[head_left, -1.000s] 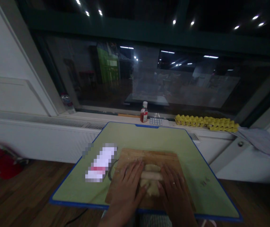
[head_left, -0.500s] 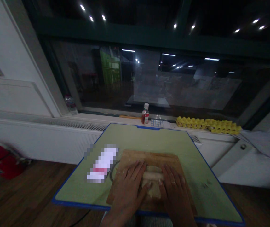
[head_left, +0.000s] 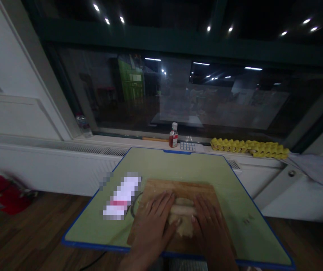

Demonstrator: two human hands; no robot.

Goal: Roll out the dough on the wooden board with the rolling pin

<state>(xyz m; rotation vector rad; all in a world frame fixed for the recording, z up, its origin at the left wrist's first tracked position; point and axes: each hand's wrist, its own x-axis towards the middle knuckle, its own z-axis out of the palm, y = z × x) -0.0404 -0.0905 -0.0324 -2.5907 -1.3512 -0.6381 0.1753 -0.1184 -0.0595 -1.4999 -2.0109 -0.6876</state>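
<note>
A pale rolling pin (head_left: 182, 210) lies crosswise over a flattened piece of dough (head_left: 185, 226) on a wooden board (head_left: 159, 184). My left hand (head_left: 156, 216) rests flat over the pin's left end, fingers stretched forward and thumb out beside the dough. Over the right end lies my right hand (head_left: 210, 222), its fingers also extended, palm down. Both ends of the pin are hidden under the hands. Dough shows on the near and far sides of the pin.
The board sits on a green table (head_left: 155, 162) with a blue rim. Left of it lies a blurred-out bright object (head_left: 124, 195). On the sill stand a small bottle (head_left: 173, 136) and yellow egg trays (head_left: 248, 148). A red fire extinguisher (head_left: 5, 194) is at far left.
My right thumb has shifted slightly back toward me along the dough's edge. Both hands otherwise stay on the rolling pin, and the view has moved only a little.
</note>
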